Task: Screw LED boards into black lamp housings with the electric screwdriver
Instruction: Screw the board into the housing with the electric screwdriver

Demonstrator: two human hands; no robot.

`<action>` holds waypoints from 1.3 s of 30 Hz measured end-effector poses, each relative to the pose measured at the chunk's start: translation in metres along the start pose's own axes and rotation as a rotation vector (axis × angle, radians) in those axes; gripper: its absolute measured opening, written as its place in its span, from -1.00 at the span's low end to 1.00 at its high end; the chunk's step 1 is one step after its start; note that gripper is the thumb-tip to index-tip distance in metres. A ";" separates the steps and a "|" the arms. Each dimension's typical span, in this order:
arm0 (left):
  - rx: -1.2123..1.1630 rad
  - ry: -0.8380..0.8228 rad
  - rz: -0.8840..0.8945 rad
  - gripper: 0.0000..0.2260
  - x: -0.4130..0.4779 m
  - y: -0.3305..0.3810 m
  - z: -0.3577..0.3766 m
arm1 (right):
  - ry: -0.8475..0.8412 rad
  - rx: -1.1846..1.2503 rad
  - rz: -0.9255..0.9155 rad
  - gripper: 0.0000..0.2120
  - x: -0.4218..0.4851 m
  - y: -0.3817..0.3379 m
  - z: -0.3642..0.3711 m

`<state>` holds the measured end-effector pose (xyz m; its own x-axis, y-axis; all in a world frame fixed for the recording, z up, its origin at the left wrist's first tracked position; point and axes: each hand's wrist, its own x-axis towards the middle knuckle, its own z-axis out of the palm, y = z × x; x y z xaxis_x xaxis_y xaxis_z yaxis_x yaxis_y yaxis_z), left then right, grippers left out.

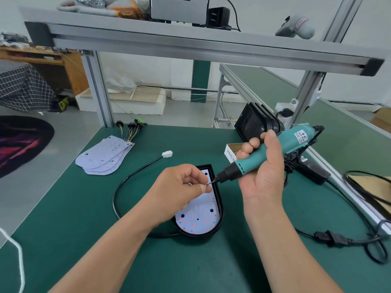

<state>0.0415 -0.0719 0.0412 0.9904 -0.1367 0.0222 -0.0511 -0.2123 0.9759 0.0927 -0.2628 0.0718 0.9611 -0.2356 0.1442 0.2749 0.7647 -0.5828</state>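
Observation:
A black lamp housing lies on the green mat in front of me with a white LED board dotted with red LEDs set inside it. My left hand hovers over the housing's upper half and pinches a small screw between thumb and forefinger. My right hand grips the teal electric screwdriver, tilted so its bit points down-left and meets the screw. The housing's black cable loops left and ends in a white plug.
A stack of spare LED boards with wire bundles lies at the back left. Several black housings lean at the back right beside a small cardboard screw box. Power cords and an adapter trail along the right edge. An aluminium shelf frame stands behind.

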 end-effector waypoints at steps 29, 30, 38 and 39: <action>0.135 0.044 -0.002 -0.86 -0.001 0.000 0.001 | -0.177 -0.025 0.089 -0.96 -0.003 0.004 -0.012; 0.137 0.046 0.000 -0.87 -0.001 0.000 0.001 | -0.151 -0.024 0.093 -0.96 -0.002 0.005 -0.012; 0.142 0.032 0.008 -0.86 0.000 -0.003 -0.001 | -0.086 0.018 0.109 -0.94 -0.001 0.008 -0.015; 0.140 0.027 0.014 -0.86 0.000 -0.003 -0.001 | -0.072 0.031 0.116 -0.94 -0.001 0.008 -0.015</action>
<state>0.0421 -0.0699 0.0383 0.9925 -0.1147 0.0429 -0.0801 -0.3434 0.9358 0.0939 -0.2654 0.0547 0.9857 -0.1015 0.1348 0.1612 0.8025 -0.5745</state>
